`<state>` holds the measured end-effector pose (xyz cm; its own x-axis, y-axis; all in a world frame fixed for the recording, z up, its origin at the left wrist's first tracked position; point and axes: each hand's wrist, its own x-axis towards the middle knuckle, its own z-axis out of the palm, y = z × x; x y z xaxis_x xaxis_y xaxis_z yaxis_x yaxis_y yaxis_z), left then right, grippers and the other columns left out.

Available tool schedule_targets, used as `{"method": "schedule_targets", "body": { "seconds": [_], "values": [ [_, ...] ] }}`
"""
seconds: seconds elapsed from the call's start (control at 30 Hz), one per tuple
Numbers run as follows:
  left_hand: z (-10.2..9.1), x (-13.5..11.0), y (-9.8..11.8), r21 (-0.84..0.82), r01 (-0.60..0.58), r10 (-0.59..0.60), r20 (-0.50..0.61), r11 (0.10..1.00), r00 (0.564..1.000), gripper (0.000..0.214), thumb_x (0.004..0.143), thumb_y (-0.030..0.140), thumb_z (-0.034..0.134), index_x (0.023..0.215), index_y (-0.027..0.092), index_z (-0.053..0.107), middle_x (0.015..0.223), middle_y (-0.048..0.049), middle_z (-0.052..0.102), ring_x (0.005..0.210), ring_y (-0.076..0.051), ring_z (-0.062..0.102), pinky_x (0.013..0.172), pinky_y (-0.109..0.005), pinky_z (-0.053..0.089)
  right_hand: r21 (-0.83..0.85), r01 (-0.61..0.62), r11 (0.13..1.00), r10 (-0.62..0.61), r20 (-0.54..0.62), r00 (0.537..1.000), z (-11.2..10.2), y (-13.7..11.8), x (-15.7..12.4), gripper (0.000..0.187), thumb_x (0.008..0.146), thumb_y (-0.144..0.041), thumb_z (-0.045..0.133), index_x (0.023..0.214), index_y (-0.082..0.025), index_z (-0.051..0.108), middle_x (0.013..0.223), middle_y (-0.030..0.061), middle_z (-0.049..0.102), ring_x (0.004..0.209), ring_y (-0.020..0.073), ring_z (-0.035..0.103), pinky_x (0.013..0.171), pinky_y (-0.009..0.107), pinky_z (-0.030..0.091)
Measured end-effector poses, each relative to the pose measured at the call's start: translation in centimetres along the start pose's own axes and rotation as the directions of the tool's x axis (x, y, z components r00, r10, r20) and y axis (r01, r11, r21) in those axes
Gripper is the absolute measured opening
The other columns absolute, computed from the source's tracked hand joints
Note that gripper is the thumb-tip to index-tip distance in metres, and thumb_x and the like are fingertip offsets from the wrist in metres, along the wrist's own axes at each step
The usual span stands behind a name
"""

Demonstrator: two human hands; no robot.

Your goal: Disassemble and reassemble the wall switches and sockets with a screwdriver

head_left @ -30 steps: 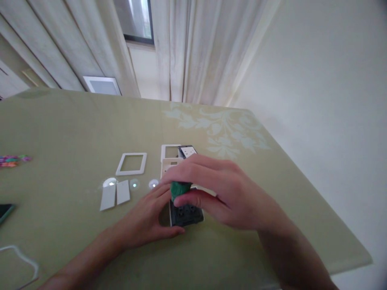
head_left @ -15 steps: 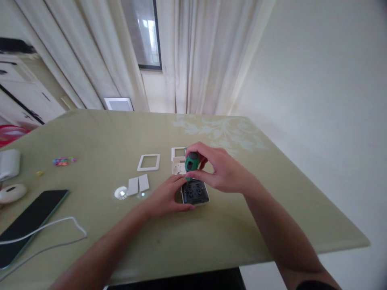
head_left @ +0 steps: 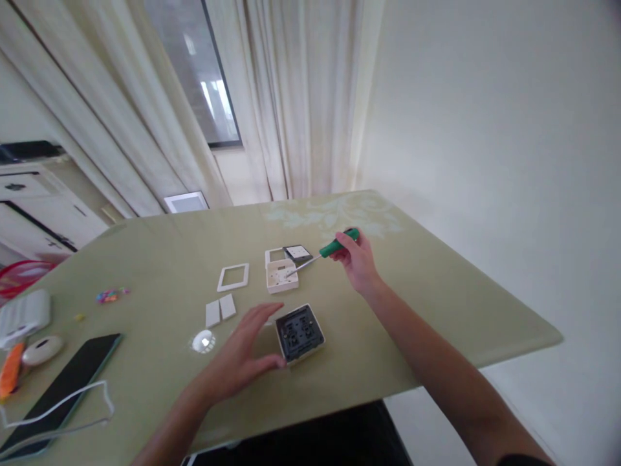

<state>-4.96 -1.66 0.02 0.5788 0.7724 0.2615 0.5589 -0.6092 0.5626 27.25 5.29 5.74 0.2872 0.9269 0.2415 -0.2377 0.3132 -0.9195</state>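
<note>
My right hand (head_left: 356,262) grips a green-handled screwdriver (head_left: 334,246); its metal tip points left at a white box-shaped switch part (head_left: 280,276). My left hand (head_left: 240,356) lies on the table with fingers spread, its fingertips against the left edge of a dark square switch module (head_left: 299,333) with a white rim. A white square frame (head_left: 233,277) and two small white rocker covers (head_left: 219,309) lie to the left. Another dark module (head_left: 297,252) sits behind the white box part.
The green table (head_left: 436,291) ends close at the front and right. At the left lie a black phone (head_left: 63,382) with a white cable (head_left: 72,408), a white mouse (head_left: 41,349), coloured bits (head_left: 111,296) and a shiny round spot (head_left: 202,341). Curtains hang behind.
My right hand has lifted the screwdriver off the dark module and carried it back and to the right. The left hand has opened up beside the module. The view has pulled back.
</note>
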Motion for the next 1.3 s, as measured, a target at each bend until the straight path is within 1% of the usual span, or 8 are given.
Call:
{"method": "schedule_targets", "body": {
  "seconds": [0.13, 0.27, 0.43, 0.67, 0.77, 0.9, 1.17, 1.3],
  "values": [
    [-3.0, -1.8, -5.5, 0.233, 0.234, -0.170, -0.264, 0.944, 0.949, 0.062, 0.101, 0.065, 0.065, 0.147, 0.023, 0.069, 0.155, -0.0204, 0.066, 0.144, -0.047, 0.059, 0.121, -0.071, 0.046, 0.097, -0.189, 0.977, 0.196, -0.072, 0.978, -1.6, 3.0, -0.2, 0.027, 0.108, -0.041, 0.073, 0.106, -0.015, 0.070, 0.087, -0.0013, 0.071, 0.064, 0.0107, 0.067, 0.055, 0.022, 0.057],
    [-4.3, -2.4, -8.8, 0.446, 0.351, -0.278, -0.224, 0.823, 0.934, 0.048, 0.100, 0.058, 0.058, 0.131, 0.030, 0.081, 0.161, -0.0145, 0.066, 0.147, -0.052, 0.056, 0.114, -0.080, 0.044, 0.187, -0.257, 0.948, 0.280, -0.108, 0.954, -1.9, 3.8, -0.9, 0.037, 0.089, -0.044, 0.092, 0.093, -0.020, 0.064, 0.076, -0.0025, 0.074, 0.059, 0.0125, 0.072, 0.048, 0.019, 0.056],
    [-4.0, -1.8, -8.0, 0.409, 0.281, -0.256, -0.116, 0.868, 0.960, 0.037, 0.096, 0.054, 0.062, 0.116, 0.031, 0.083, 0.141, -0.0092, 0.080, 0.134, -0.042, 0.070, 0.116, -0.068, 0.048, 0.253, -0.244, 0.936, 0.284, -0.134, 0.950, -1.6, 3.1, -0.8, 0.055, 0.066, -0.050, 0.103, 0.087, -0.025, 0.060, 0.067, -0.0053, 0.075, 0.050, 0.0130, 0.072, 0.041, 0.017, 0.053],
    [-6.6, -0.7, -8.3, 0.329, 0.191, -0.195, -0.022, 0.925, 0.981, 0.065, 0.089, 0.067, 0.066, 0.138, 0.026, 0.075, 0.154, -0.0135, 0.072, 0.140, -0.037, 0.069, 0.119, -0.053, 0.054, 0.277, -0.245, 0.929, 0.303, -0.190, 0.934, -1.6, 3.2, -0.6, 0.047, 0.070, -0.044, 0.100, 0.085, -0.024, 0.060, 0.063, -0.0060, 0.074, 0.048, 0.0113, 0.070, 0.041, 0.016, 0.051],
    [-7.0, -0.5, -8.6, 0.302, 0.174, -0.184, 0.005, 0.937, 0.983, 0.059, 0.089, 0.070, 0.066, 0.127, 0.029, 0.081, 0.140, -0.0104, 0.081, 0.131, -0.036, 0.075, 0.115, -0.051, 0.058, 0.284, -0.238, 0.929, 0.302, -0.208, 0.930, -1.5, 3.2, -0.5, 0.047, 0.071, -0.044, 0.098, 0.086, -0.024, 0.059, 0.062, -0.0067, 0.074, 0.046, 0.0105, 0.068, 0.040, 0.016, 0.050],
    [-6.1, 0.0, -6.6, 0.287, 0.187, -0.179, -0.057, 0.939, 0.982, 0.044, 0.090, 0.063, 0.072, 0.114, 0.028, 0.083, 0.125, -0.0107, 0.085, 0.117, -0.038, 0.079, 0.112, -0.057, 0.058, 0.284, -0.229, 0.931, 0.296, -0.222, 0.929, -1.5, 3.3, -0.4, 0.047, 0.072, -0.046, 0.098, 0.085, -0.024, 0.059, 0.060, -0.0075, 0.072, 0.044, 0.0100, 0.065, 0.040, 0.017, 0.048],
    [-0.1, -0.7, 4.0, 0.145, 0.048, -0.037, -0.083, 0.988, 0.996, 0.030, 0.098, 0.047, 0.076, 0.125, 0.034, 0.079, 0.132, -0.0067, 0.078, 0.120, -0.032, 0.076, 0.106, -0.052, 0.062, 0.276, -0.216, 0.937, 0.284, -0.235, 0.930, -1.7, 2.8, -0.4, 0.051, 0.071, -0.053, 0.098, 0.085, -0.025, 0.057, 0.059, -0.0085, 0.070, 0.043, 0.0096, 0.062, 0.041, 0.017, 0.048],
    [1.6, -0.9, 4.4, 0.116, 0.055, -0.043, -0.100, 0.992, 0.994, 0.027, 0.102, 0.047, 0.074, 0.125, 0.036, 0.081, 0.134, -0.0081, 0.078, 0.120, -0.034, 0.076, 0.105, -0.056, 0.063, 0.272, -0.221, 0.936, 0.287, -0.234, 0.929, -1.6, 2.9, -0.5, 0.050, 0.071, -0.053, 0.097, 0.084, -0.025, 0.057, 0.059, -0.0081, 0.069, 0.042, 0.0100, 0.062, 0.040, 0.018, 0.047]
  ]
}}
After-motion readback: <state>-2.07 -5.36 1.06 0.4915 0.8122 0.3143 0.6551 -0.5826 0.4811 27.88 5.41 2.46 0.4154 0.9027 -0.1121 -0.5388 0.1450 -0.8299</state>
